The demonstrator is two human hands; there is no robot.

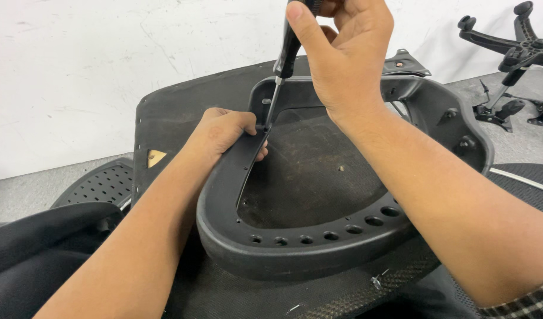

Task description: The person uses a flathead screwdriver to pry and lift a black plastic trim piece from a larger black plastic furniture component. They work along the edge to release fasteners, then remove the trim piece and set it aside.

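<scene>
I see my right hand (342, 50) high in the upper middle of the frame, wrist bent, fingers curled tight around the black handle of a screwdriver (283, 65). Its forearm runs down to the lower right corner. The screwdriver's long axis is close to upright, leaning a little: handle up by the top edge, thin metal shaft pointing down and slightly left, tip meeting the inner left rim of the black plastic seat frame (295, 254) at centre. My left hand (224, 133) comes in from the lower left, pressed onto that rim just beside the tip, fingers folded over the edge and gripping it. The frame lies flat on a dark seat pan (182, 106); a chair base (514, 47) sits in the upper right corner
</scene>
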